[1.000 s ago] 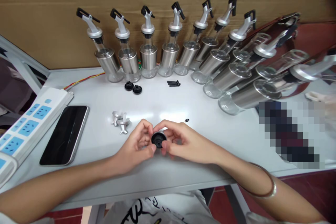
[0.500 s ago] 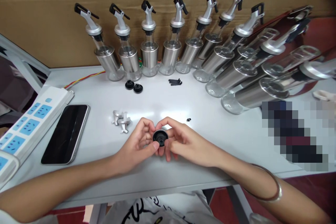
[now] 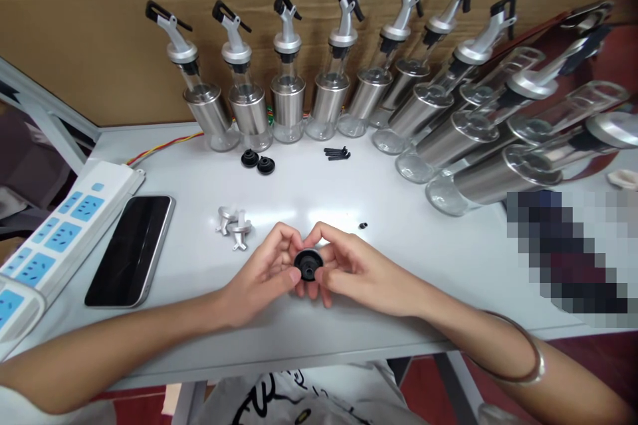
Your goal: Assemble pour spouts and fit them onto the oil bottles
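Both hands grip one round black plastic stopper piece (image 3: 308,265) with a light rim, its hollow side facing up. My left hand (image 3: 272,272) pinches it from the left, thumb on the near edge. From the other side my right hand (image 3: 349,272) closes on the same rim with thumb and fingers. What sits under the piece is hidden by the fingers. Left of my hands lie silver spout parts (image 3: 236,227). Farther back are two black stopper pieces (image 3: 258,161) and several thin black levers (image 3: 337,153). Tiny dark parts (image 3: 363,226) lie beyond my right hand.
Several glass and steel oil bottles (image 3: 289,103) with pourer tops curve along the back and right of the white table (image 3: 199,339). On the left lie a phone (image 3: 130,251) and a power strip (image 3: 64,239). Cardboard (image 3: 100,46) stands behind.
The view has shifted slightly, so everything sits a little farther right in the picture. Both hands keep hold of the stopper piece, with hardly any change in grip.
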{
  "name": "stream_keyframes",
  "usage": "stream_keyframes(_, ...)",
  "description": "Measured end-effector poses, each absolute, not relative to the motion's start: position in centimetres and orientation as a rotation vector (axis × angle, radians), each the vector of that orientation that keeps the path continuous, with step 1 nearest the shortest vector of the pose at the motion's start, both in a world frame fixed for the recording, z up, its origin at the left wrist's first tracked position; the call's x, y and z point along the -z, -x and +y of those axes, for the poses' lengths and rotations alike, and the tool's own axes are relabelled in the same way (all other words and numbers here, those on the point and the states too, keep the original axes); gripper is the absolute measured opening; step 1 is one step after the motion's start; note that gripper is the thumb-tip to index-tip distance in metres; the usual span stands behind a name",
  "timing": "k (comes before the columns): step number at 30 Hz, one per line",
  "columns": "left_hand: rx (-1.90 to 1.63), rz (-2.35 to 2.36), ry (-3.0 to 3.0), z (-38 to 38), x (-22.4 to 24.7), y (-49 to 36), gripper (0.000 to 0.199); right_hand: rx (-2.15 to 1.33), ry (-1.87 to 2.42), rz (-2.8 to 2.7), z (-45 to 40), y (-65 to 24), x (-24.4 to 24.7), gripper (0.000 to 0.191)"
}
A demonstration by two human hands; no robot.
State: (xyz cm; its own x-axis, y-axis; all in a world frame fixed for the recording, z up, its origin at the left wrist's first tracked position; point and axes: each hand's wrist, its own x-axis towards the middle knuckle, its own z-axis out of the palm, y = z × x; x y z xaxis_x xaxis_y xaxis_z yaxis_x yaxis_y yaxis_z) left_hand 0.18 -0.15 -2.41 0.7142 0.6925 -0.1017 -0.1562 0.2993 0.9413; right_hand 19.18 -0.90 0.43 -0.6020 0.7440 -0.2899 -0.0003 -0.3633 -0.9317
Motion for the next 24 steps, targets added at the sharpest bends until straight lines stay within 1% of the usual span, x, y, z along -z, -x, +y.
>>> stream_keyframes(6,-0.590,0.575,-1.152,-0.1,2.8,-0.1,0.031,-2.023,1.006,-1.413,-1.0,-19.3,-0.7,0.013)
stream_keyframes(11,-0.580,0.593,-1.181,-0.2,2.8,-0.1,0.036,-2.001,1.093,-1.455,-0.9,-19.3,-0.9,0.016)
stream_keyframes(15,-0.567,0.593,-1.193,-0.2,2.5,-0.1,0.030,-1.988,1.077,-1.463,-1.0,-19.3,-0.8,0.016)
stream_keyframes(19,-0.573,0.637,-1.251,-0.1,2.1,-0.3,0.024,-1.878,1.096,-1.595,-1.1,-19.4,-0.9,0.014)
stream_keyframes(24,-0.560,0.648,-1.302,-0.2,1.5,-0.5,0.027,-1.781,1.115,-1.711,-1.2,-19.3,-0.9,0.017)
